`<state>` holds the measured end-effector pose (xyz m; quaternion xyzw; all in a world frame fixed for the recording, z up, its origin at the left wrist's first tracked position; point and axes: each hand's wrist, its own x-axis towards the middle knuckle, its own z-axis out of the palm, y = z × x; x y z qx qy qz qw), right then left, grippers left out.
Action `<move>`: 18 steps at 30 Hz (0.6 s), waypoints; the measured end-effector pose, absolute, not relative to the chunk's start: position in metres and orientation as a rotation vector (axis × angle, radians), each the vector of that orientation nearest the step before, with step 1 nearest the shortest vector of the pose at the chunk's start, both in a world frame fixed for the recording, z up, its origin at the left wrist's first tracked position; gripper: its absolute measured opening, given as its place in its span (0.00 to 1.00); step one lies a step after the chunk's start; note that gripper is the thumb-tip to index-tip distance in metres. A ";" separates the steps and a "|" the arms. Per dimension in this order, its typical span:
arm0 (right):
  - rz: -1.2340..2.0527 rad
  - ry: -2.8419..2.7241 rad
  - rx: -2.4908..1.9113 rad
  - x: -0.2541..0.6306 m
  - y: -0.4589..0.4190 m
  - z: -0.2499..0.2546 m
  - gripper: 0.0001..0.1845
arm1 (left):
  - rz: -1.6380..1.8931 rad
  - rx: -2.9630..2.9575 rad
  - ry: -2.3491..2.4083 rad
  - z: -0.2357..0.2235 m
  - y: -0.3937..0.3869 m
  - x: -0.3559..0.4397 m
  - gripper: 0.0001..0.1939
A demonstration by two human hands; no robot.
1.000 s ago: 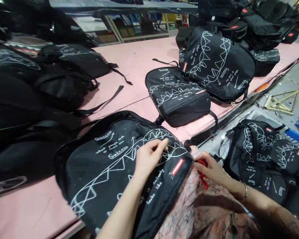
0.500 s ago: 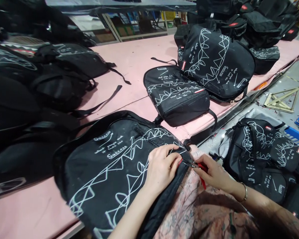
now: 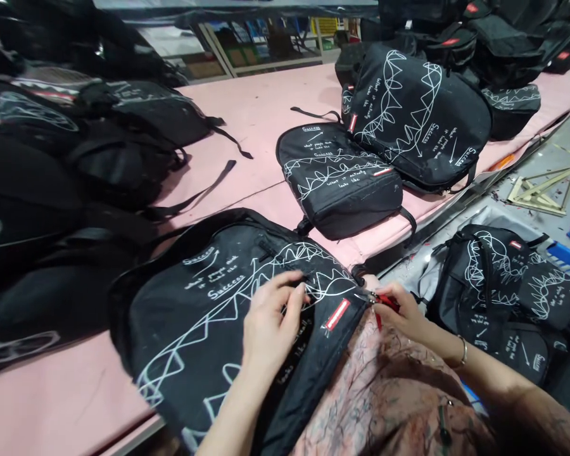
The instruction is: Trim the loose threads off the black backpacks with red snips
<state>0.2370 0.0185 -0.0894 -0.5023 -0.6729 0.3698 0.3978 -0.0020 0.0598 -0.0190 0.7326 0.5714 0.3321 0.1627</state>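
A black backpack (image 3: 209, 316) with white scribble print and a red-and-white label lies flat at the near edge of the pink table (image 3: 261, 120). My left hand (image 3: 268, 323) rests on its front, fingers curled and pinching the fabric near the zip. My right hand (image 3: 401, 310) is closed on red-handled snips (image 3: 384, 303), whose metal tip points at the bag's right edge just beside the label. My patterned pink garment shows below the bag.
Two more printed backpacks (image 3: 342, 180) (image 3: 418, 117) lie farther back on the table. Plain black bags (image 3: 76, 158) pile up at left and at the back right. A heap of printed bags (image 3: 503, 285) sits on the floor at right, beside a wooden frame (image 3: 539, 190).
My left hand slid back leftwards from the bag's right edge onto its front, uncovering the red label. My right hand with the snips stayed at the bag's edge.
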 end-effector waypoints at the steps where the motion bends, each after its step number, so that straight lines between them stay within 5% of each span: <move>1: 0.944 -1.705 -1.211 0.241 0.025 -0.093 0.13 | 0.918 2.133 1.668 -0.019 0.056 -0.009 0.14; 18: 0.779 -2.122 -0.695 0.248 0.101 -0.090 0.13 | 1.032 2.560 1.715 -0.037 -0.011 0.019 0.09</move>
